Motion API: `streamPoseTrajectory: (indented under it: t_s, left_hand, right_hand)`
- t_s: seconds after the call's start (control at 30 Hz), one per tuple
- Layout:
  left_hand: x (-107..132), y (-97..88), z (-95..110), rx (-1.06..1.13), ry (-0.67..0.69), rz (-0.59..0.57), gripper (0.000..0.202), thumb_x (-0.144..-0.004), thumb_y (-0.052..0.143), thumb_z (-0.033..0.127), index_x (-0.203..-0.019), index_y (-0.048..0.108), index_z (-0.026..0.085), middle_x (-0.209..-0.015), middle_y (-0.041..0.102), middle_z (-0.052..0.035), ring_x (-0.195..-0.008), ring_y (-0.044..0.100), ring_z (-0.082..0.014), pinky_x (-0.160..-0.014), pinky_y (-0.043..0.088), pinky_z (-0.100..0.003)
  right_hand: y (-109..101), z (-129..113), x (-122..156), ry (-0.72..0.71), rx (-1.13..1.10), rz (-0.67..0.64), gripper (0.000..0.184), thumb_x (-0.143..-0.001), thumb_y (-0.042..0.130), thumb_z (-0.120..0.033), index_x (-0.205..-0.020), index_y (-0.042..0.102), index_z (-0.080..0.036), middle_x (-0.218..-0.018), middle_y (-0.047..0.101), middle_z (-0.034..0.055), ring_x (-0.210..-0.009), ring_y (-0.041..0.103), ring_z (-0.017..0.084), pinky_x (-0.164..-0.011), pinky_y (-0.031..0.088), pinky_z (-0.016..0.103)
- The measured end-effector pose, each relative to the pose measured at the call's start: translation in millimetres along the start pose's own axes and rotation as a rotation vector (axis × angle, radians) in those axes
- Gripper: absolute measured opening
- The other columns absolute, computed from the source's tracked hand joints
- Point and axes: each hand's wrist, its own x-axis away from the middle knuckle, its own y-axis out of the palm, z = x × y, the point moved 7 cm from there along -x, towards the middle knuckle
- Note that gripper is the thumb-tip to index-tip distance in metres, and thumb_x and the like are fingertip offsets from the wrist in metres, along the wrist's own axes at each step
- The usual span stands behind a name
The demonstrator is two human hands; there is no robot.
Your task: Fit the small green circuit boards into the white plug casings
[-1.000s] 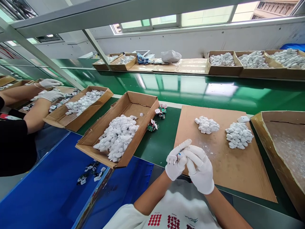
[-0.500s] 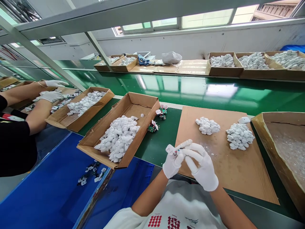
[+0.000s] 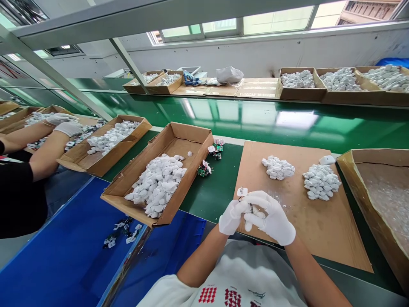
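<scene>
My left hand (image 3: 230, 216), in a white glove, is closed with its fingertips brought against my right hand's. Between them a small white plastic piece with thin dark wires (image 3: 242, 192) sticks up above the fingers; its lower part is hidden. My right hand (image 3: 272, 216), gloved too, curls over from the right, its thumb and fingers pinching at the wires. Both hands are just above the near-left part of a cardboard sheet (image 3: 313, 230). Two heaps of white pieces, a smaller one (image 3: 277, 168) and a larger one (image 3: 321, 182), lie farther back on that sheet.
A cardboard box (image 3: 188, 187) of white pieces stands left, beside small green circuit boards (image 3: 204, 169). An open box (image 3: 370, 204) borders the right. Blue bins (image 3: 64, 238) lie below left. A co-worker's gloved hands (image 3: 68, 128) work at far left. A green belt (image 3: 223, 113) runs behind.
The white piece has turned upright and moved slightly right and up between my fingers. My right hand's fingers have curled in closer. The co-worker's hands have shifted left and closer together.
</scene>
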Motion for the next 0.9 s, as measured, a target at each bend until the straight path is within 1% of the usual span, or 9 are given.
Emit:
streamPoseTrajectory:
  t_s: [0.13, 0.27, 0.37, 0.47, 0.53, 0.6, 0.7, 0.8, 0.9]
  left_hand:
    - [2.9, 8.0, 0.5, 0.036, 0.019, -0.033, 0.068, -0.074, 0.043, 0.076, -0.049, 0.058, 0.014, -0.046, 0.055, -0.0068, -0.042, 0.048, -0.0125, -0.044, 0.039, -0.028]
    - [2.1, 8.2, -9.2, 0.071, 0.008, 0.027, 0.07, -0.073, 0.039, 0.079, -0.057, 0.059, 0.014, -0.042, 0.05, -0.002, -0.034, 0.04, -0.0089, -0.037, 0.033, -0.026]
    - [-1.4, 2.1, -12.2, 0.003, -0.009, 0.065, 0.069, -0.073, 0.038, 0.08, -0.054, 0.056, 0.016, -0.037, 0.045, 0.0004, -0.035, 0.04, -0.009, -0.038, 0.032, -0.025]
    - [-6.6, -4.3, -3.5, -0.089, 0.003, 0.009, 0.077, -0.076, 0.03, 0.08, -0.08, 0.068, 0.012, -0.044, 0.053, -0.0017, -0.04, 0.045, -0.0102, -0.043, 0.034, -0.025]
    - [-9.6, -14.7, 6.6, -0.131, 0.037, 0.042, 0.08, -0.078, 0.033, 0.077, -0.109, 0.066, 0.01, -0.05, 0.057, -0.002, -0.043, 0.047, -0.01, -0.046, 0.035, -0.024]
    - [-10.7, -29.8, 16.0, -0.164, 0.084, 0.17, 0.076, -0.08, 0.04, 0.071, -0.118, 0.062, 0.009, -0.052, 0.057, -0.0012, -0.045, 0.046, -0.0092, -0.048, 0.035, -0.023]
    - [-9.1, -43.1, 19.1, -0.21, 0.103, 0.312, 0.064, -0.085, 0.042, 0.062, -0.115, 0.065, 0.011, -0.054, 0.057, -0.0008, -0.048, 0.045, -0.009, -0.05, 0.034, -0.022]
    - [-9.4, -41.0, 14.8, -0.27, 0.088, 0.283, 0.055, -0.087, 0.044, 0.056, -0.113, 0.066, 0.013, -0.055, 0.058, -0.0001, -0.05, 0.046, -0.0098, -0.054, 0.037, -0.022]
    - [-10.6, -38.6, 14.4, -0.324, 0.098, 0.248, 0.05, -0.088, 0.045, 0.052, -0.111, 0.067, 0.014, -0.056, 0.059, 0.0002, -0.052, 0.048, -0.0104, -0.057, 0.039, -0.023]
  right_hand:
    - [-0.2, 7.5, 0.9, 0.056, -0.028, 0.031, 0.022, -0.077, 0.062, -0.014, -0.094, 0.062, -0.027, -0.097, 0.064, 0.0016, -0.078, 0.064, 0.014, -0.066, 0.055, 0.026]
    - [2.0, 6.2, 0.5, 0.038, -0.042, 0.017, 0.036, -0.078, 0.06, -0.014, -0.111, 0.058, -0.029, -0.104, 0.064, 0.0031, -0.086, 0.065, 0.016, -0.072, 0.056, 0.03]
    - [-4.8, -0.6, -1.5, -0.053, 0.069, 0.039, 0.033, -0.081, 0.06, -0.016, -0.11, 0.063, -0.031, -0.102, 0.065, 0.0024, -0.088, 0.065, 0.017, -0.074, 0.056, 0.031]
    - [-25.5, 4.7, -14.5, -0.041, 0.147, 0.097, 0.024, -0.083, 0.06, -0.02, -0.104, 0.067, -0.031, -0.097, 0.067, 0.0018, -0.085, 0.064, 0.016, -0.077, 0.055, 0.032]
    - [-48.0, 22.5, -34.0, 0.055, 0.171, 0.154, 0.023, -0.086, 0.057, -0.023, -0.106, 0.066, -0.03, -0.1, 0.067, 0.0019, -0.088, 0.063, 0.016, -0.081, 0.053, 0.032]
    - [-75.6, 52.0, -61.2, 0.186, 0.239, 0.222, 0.023, -0.087, 0.055, -0.027, -0.107, 0.066, -0.028, -0.106, 0.067, 0.0023, -0.091, 0.063, 0.016, -0.081, 0.052, 0.031]
    - [-114.0, 111.7, -107.5, 0.423, 0.321, 0.276, 0.024, -0.086, 0.057, -0.032, -0.104, 0.067, -0.022, -0.113, 0.065, 0.0047, -0.089, 0.063, 0.014, -0.083, 0.051, 0.028]
    - [-139.3, 160.1, -148.0, 0.533, 0.373, 0.275, 0.026, -0.088, 0.056, -0.034, -0.105, 0.065, -0.015, -0.109, 0.065, 0.0094, -0.083, 0.063, 0.016, -0.077, 0.053, 0.031]
    - [-155.1, 186.4, -169.2, 0.576, 0.429, 0.286, 0.029, -0.091, 0.054, -0.034, -0.112, 0.058, -0.016, -0.113, 0.061, 0.007, -0.094, 0.061, 0.018, -0.081, 0.053, 0.037]
